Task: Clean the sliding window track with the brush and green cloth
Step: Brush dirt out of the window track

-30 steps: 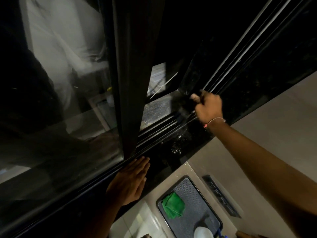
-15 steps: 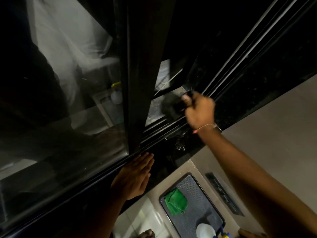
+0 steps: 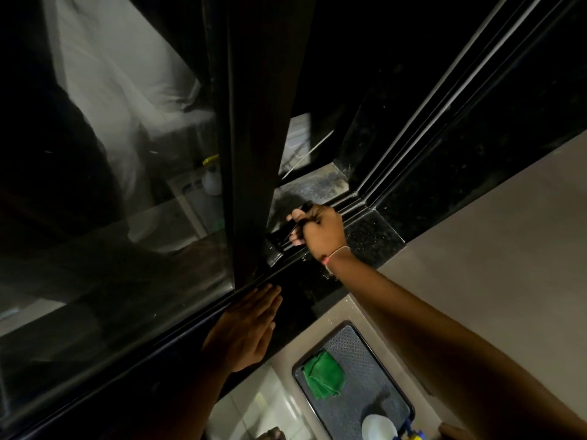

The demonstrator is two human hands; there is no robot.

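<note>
At frame centre the brush was gripped in the closed right hand and worked along the window track; the left hand was laid flat, empty. The green cloth, lower right, appeared to be needed next.

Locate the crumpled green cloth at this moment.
In the head view, the crumpled green cloth lies low and right of centre on the dark textured tray, below the flat left hand.

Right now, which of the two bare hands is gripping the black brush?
The right hand, fist closed on the black brush in the track; the left hand lies flat, empty, on the dark sill.
</note>
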